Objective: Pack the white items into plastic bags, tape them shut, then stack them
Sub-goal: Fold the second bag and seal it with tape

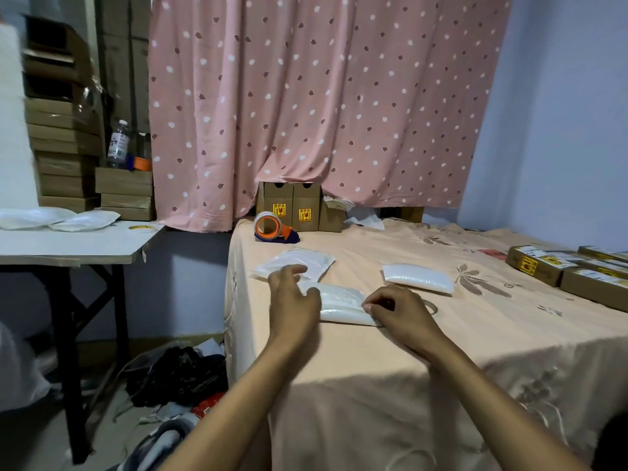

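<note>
Currently bagged white packet point(343, 305) lying flat on bed cover point(373, 351), between both hands. Right hand point(396, 309) curling at packet's right end, fingertips pinching bag edge there. Left hand point(294, 300) hovering over packet's left end, fingers loosely spread, thumb apart; blurred, so contact cannot be told. Second packet point(294, 263) lying just beyond left fingers, third packet point(418, 278) lying beyond right hand, apart from it. Tape dispenser point(272, 227) sitting at far edge of bed. Cardboard boxes point(543, 266) sitting far right.
</note>
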